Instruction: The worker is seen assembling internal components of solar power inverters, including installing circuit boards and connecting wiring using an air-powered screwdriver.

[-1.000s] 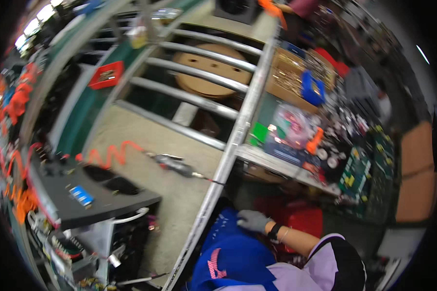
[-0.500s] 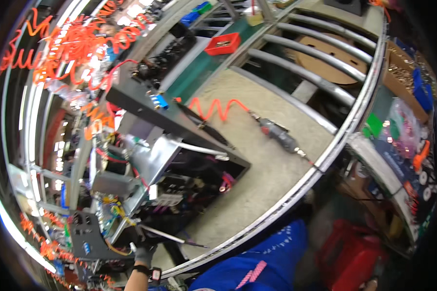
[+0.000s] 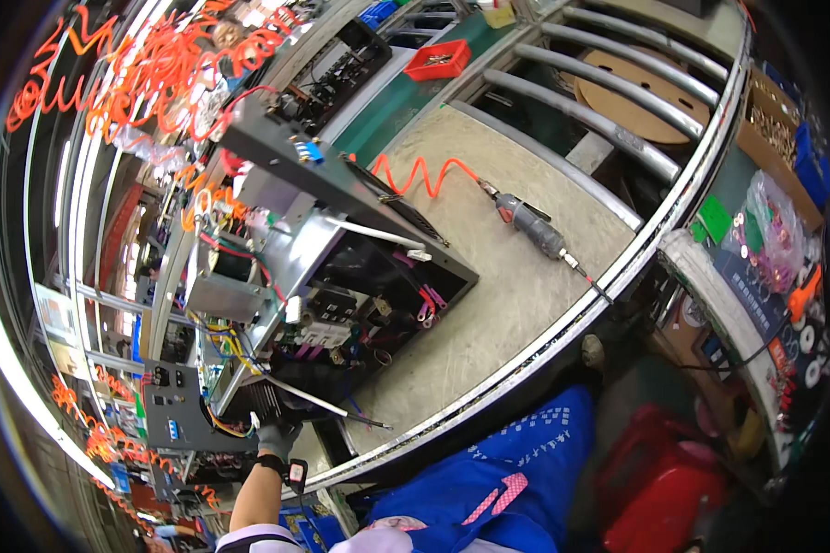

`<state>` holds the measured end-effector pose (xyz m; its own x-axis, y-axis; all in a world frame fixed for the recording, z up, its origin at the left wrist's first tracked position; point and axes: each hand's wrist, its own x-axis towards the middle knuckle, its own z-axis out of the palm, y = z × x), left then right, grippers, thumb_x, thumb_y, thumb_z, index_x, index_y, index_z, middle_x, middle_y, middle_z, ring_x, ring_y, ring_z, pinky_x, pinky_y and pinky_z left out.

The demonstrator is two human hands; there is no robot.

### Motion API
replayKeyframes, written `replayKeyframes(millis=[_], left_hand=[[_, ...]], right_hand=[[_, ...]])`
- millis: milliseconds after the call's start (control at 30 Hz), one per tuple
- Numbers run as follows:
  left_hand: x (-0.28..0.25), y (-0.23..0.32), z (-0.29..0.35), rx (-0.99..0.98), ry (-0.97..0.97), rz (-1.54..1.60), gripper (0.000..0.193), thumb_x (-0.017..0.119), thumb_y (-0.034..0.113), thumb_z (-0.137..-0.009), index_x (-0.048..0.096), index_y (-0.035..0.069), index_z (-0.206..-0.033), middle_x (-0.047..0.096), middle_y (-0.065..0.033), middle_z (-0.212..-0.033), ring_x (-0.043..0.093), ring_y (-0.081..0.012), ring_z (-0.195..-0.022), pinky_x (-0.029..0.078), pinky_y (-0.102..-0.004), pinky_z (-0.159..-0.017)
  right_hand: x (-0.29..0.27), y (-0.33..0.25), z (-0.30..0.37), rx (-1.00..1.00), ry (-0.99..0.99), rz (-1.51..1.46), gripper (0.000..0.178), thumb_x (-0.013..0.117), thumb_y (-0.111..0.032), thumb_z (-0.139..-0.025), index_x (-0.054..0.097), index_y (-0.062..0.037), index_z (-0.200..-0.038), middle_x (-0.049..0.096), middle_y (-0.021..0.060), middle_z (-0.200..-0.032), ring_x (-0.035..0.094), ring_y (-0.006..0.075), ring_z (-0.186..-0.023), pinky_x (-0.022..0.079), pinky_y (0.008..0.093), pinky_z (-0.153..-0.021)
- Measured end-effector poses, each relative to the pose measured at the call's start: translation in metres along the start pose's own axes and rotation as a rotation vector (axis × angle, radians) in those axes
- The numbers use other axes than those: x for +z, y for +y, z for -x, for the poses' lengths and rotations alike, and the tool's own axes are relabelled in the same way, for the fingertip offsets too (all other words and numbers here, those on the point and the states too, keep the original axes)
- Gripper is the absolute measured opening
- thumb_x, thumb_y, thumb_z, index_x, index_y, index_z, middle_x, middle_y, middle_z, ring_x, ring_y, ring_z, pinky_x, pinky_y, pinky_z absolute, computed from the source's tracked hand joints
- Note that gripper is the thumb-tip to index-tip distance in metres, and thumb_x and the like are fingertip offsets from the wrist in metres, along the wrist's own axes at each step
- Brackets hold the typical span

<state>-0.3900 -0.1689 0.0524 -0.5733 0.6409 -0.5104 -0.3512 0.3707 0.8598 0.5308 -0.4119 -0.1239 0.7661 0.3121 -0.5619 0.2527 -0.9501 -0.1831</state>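
Note:
My left hand (image 3: 275, 437), in a grey glove, is at the lower end of an open electrical chassis (image 3: 318, 230). It is against or beside a dark ribbed part (image 3: 266, 402); its fingers blend into the dark there, so their grip is hidden. Out of the chassis come a white-sleeved cable (image 3: 309, 394), yellow and blue wires (image 3: 233, 343) and purple leads with ring terminals (image 3: 426, 313). My right hand is out of view. To the right of the chassis, a grey pneumatic screwdriver (image 3: 530, 228) lies on the bench (image 3: 489, 323), joined to a coiled orange hose (image 3: 422, 177).
Metal rollers (image 3: 586, 118) run beyond the bench, with a round cardboard piece (image 3: 632, 97) under them. A red tray (image 3: 438, 61) holds small parts. At right are a box of fasteners (image 3: 770, 129) and a plastic bag (image 3: 770, 217). Orange coiled hoses (image 3: 166, 83) hang at left.
The view has shifted and steadied, so the chassis and bench show more sharply. My left hand and forearm appear higher in the picture, still at the chassis's lower end. The screwdriver still lies on the bench.

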Motion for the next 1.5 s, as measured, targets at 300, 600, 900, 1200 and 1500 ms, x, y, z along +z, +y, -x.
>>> replayKeyframes(millis=[300,600,900,1200,1500], left_hand=[[-0.029,-0.047,-0.037,0.163,0.110,-0.174,0.029,0.055,0.035,-0.092,0.052,0.023,-0.118,0.059,-0.0024,-0.113,0.055,-0.0265,-0.104,0.048,-0.0533,-0.088],[0.021,-0.064,-0.008,0.256,0.359,0.154,0.020,0.052,0.035,-0.091,0.053,0.028,-0.110,0.059,0.0032,-0.103,0.056,-0.0186,-0.092,0.051,-0.0504,-0.072],[0.049,-0.062,-0.015,0.624,0.392,0.213,0.037,0.048,0.014,-0.090,0.049,0.007,-0.126,0.061,-0.0137,-0.113,0.060,-0.0248,-0.099,0.051,-0.0385,-0.083],[0.083,-0.036,-0.010,0.381,0.760,-0.377,0.020,0.056,0.010,-0.085,0.068,-0.001,-0.097,0.070,-0.0135,-0.087,0.066,-0.0196,-0.079,0.050,-0.0349,-0.067],[0.094,-0.015,0.028,0.399,0.688,-0.337,0.031,0.062,0.032,-0.080,0.069,0.005,-0.094,0.065,-0.0234,-0.094,0.061,-0.0404,-0.095,0.051,-0.0446,-0.076]], right_hand=[[0.084,-0.053,0.035,0.052,-0.433,-0.102,0.102,0.060,-0.066,-0.075,0.019,-0.0028,-0.144,0.039,0.0202,-0.139,0.041,0.0344,-0.125,0.033,0.0393,-0.106],[0.132,-0.274,0.112,-0.319,-0.738,-0.392,0.039,0.046,-0.034,-0.091,0.052,0.0001,-0.110,0.059,0.0171,-0.103,0.057,0.0294,-0.091,0.047,0.0392,-0.077],[0.031,-0.475,0.118,-1.243,-0.937,-0.516,0.036,0.063,-0.032,-0.087,0.061,0.0030,-0.095,0.063,0.0101,-0.082,0.058,0.0146,-0.069,0.047,0.0272,-0.064],[0.074,-0.655,0.220,-1.627,-0.712,-0.349,0.039,0.062,-0.019,-0.079,0.055,-0.0039,-0.114,0.060,0.0064,-0.094,0.057,0.0153,-0.082,0.047,0.0295,-0.073],[0.113,-0.704,0.194,-1.424,-0.835,-0.442,0.029,0.058,-0.013,-0.086,0.052,-0.0178,-0.114,0.058,-0.0018,-0.083,0.059,0.0120,-0.069,0.050,0.0276,-0.052]])
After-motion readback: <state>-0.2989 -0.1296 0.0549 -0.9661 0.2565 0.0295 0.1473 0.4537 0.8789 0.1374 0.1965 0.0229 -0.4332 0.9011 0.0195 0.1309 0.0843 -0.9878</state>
